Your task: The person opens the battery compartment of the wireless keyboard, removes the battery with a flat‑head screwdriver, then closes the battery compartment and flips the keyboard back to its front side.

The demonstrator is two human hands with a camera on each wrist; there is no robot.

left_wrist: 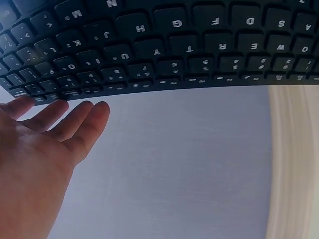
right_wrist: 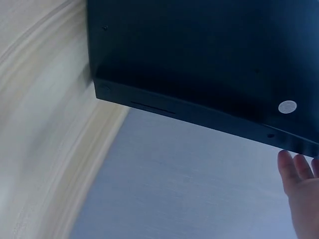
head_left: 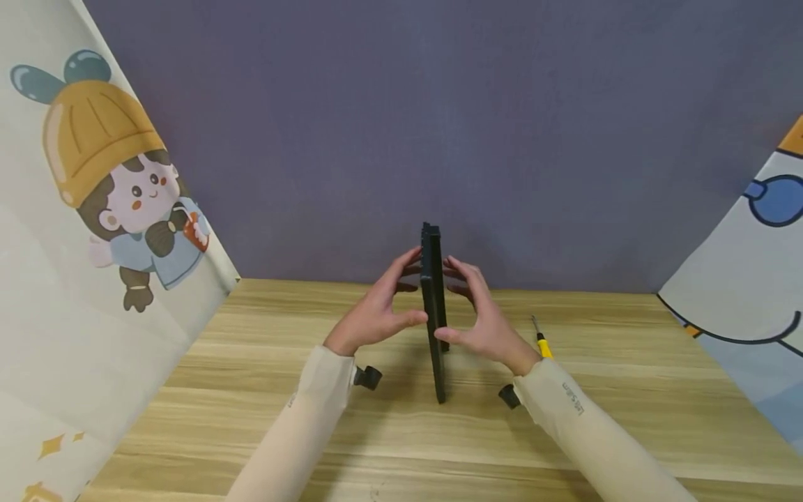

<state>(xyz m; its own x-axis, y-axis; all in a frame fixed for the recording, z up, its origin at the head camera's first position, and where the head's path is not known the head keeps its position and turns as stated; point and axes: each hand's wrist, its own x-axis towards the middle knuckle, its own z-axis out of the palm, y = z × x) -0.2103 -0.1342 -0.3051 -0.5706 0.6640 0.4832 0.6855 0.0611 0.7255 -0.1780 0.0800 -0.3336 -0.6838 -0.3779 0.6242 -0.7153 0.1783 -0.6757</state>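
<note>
A black keyboard [head_left: 434, 293] is held upright, edge-on in the head view, its lower end at the wooden table. My left hand [head_left: 379, 310] is on its left, with fingers and thumb touching it. The left wrist view shows the lettered keys [left_wrist: 174, 45], with the left fingers [left_wrist: 92, 119] extended at the keyboard's edge. On the other side, my right hand [head_left: 486, 324] has its thumb against the keyboard. The right wrist view shows the plain underside [right_wrist: 199, 59] with a small round sticker [right_wrist: 287, 107]; the right fingertips [right_wrist: 286, 164] touch near its edge.
A screwdriver [head_left: 542, 345] with a yellow and black handle lies on the wooden table [head_left: 251, 418], partly behind the right forearm. A dark grey-blue panel [head_left: 314, 139] stands behind the table. Cartoon-printed sheets flank it on the left and right.
</note>
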